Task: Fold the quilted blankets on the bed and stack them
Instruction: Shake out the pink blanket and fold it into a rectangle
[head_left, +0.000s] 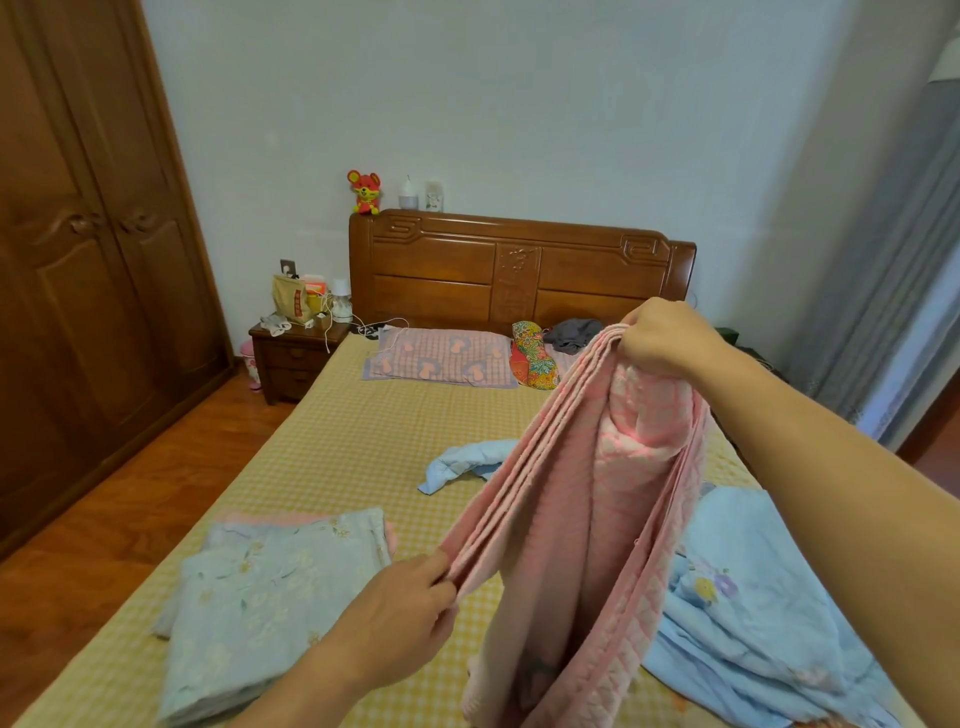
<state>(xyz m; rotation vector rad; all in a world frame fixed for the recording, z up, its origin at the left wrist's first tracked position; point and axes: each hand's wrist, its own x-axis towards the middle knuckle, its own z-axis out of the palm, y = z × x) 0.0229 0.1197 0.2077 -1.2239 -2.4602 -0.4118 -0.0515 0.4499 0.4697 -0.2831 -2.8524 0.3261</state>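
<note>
Gripping pink blanket (582, 499) edges, left hand (400, 608), right hand (660, 332), above bed (363, 441)

We see a pink quilted blanket (582, 499) held up above the yellow checked bed (363, 441), gathered into several layered edges that run taut from upper right to lower left, its diamond-stitched body hanging down towards the mattress. At lower left lies a pale blue floral quilted blanket (260, 597), folded into a flat rectangle, with a pink edge showing beneath its far side. At right, a light blue quilted blanket (753, 597) with small flower prints lies crumpled and unfolded, one loose end (457, 465) trailing out towards the middle of the bed.
</note>
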